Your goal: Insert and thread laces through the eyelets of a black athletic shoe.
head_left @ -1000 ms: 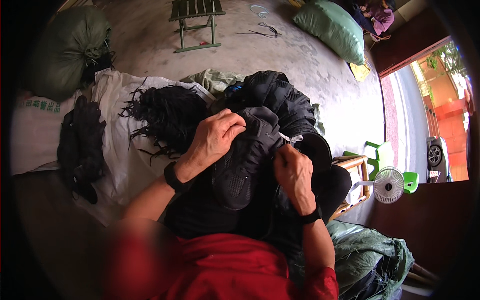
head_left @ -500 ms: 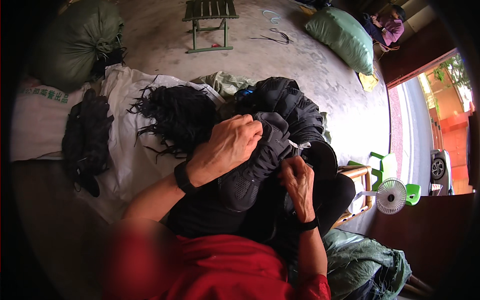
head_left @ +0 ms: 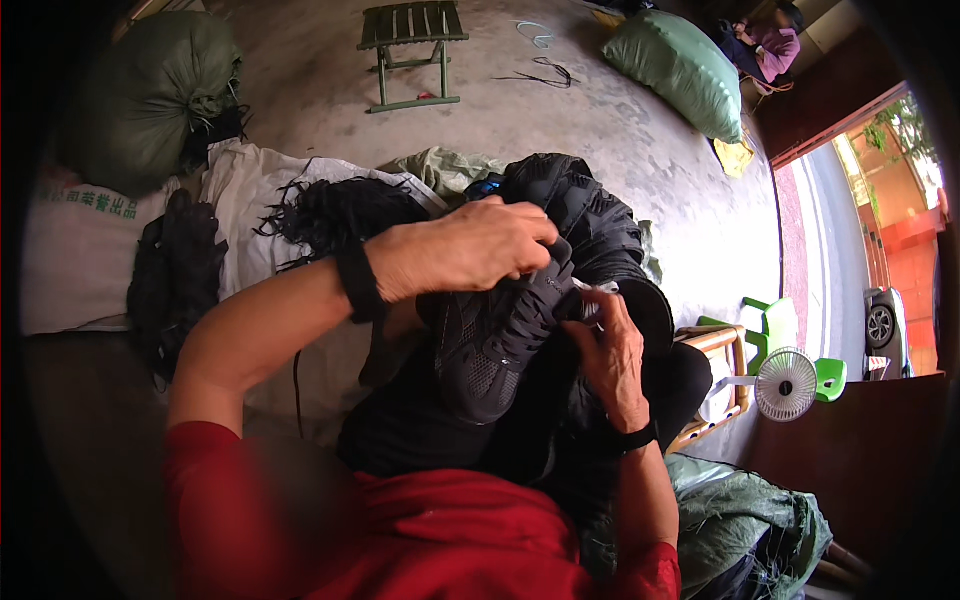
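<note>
A black sneaker (head_left: 485, 365) with a mesh toe and black laces lies across my lap, toe toward me. My left hand (head_left: 485, 245) is closed at the top of its tongue, with the fingertips partly hidden. At the shoe's right side, my right hand (head_left: 615, 365) grips the opening edge between thumb and curled fingers, beside a small white piece (head_left: 594, 287). Just beyond stands a heap of black shoes (head_left: 590, 215). Past my left forearm, a tangle of black laces (head_left: 345, 212) rests on white sacking (head_left: 240, 185).
More black shoes (head_left: 178, 275) lie at the left, below a tied green sack (head_left: 165, 95). A folding stool (head_left: 415, 30) and a green bag (head_left: 680, 75) stand farther off. On the right are a fan (head_left: 786, 385) and a bamboo seat (head_left: 742, 375). A person (head_left: 775, 50) sits far right.
My left hand has moved up and right across the tongue, its elbow swinging out to the left. My right hand has shifted slightly right and up, against the shoe's opening.
</note>
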A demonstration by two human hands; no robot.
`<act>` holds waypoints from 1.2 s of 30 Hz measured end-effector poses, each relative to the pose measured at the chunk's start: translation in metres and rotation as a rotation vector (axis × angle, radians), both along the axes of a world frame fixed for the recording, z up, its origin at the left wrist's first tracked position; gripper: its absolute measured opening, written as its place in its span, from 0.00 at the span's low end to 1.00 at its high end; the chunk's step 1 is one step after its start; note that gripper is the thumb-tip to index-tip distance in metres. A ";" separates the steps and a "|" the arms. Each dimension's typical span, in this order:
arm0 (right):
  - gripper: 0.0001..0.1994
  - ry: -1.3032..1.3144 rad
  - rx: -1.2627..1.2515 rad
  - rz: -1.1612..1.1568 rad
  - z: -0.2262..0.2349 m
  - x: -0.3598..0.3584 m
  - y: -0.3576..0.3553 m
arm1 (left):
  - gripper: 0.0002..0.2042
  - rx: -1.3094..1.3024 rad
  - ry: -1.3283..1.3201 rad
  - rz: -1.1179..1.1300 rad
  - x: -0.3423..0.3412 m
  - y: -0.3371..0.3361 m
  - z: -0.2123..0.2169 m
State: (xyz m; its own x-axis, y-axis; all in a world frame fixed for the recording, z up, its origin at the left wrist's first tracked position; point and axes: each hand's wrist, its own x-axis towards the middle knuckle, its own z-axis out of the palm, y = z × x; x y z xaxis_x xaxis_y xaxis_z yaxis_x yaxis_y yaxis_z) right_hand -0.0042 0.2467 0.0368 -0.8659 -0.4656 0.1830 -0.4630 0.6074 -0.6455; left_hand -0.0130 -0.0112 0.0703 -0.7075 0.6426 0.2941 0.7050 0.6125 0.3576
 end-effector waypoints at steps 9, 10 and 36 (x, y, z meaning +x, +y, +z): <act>0.15 0.343 0.330 0.545 0.002 -0.036 0.017 | 0.10 0.439 -0.314 0.012 0.014 -0.014 -0.023; 0.15 0.342 0.337 0.546 0.003 -0.039 0.016 | 0.10 0.446 -0.313 0.010 0.016 -0.011 -0.026; 0.14 -0.679 -0.536 0.015 -0.015 -0.017 0.013 | 0.02 -0.035 0.390 0.075 0.032 0.047 -0.030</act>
State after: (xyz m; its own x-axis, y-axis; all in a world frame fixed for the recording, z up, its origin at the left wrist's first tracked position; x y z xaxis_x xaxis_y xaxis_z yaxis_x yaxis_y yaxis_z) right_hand -0.0215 0.2596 0.0221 -0.8617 -0.4769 -0.1730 0.1206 0.1388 -0.9830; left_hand 0.0192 0.0362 0.0405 -0.5926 0.6080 0.5284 0.7365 0.6746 0.0499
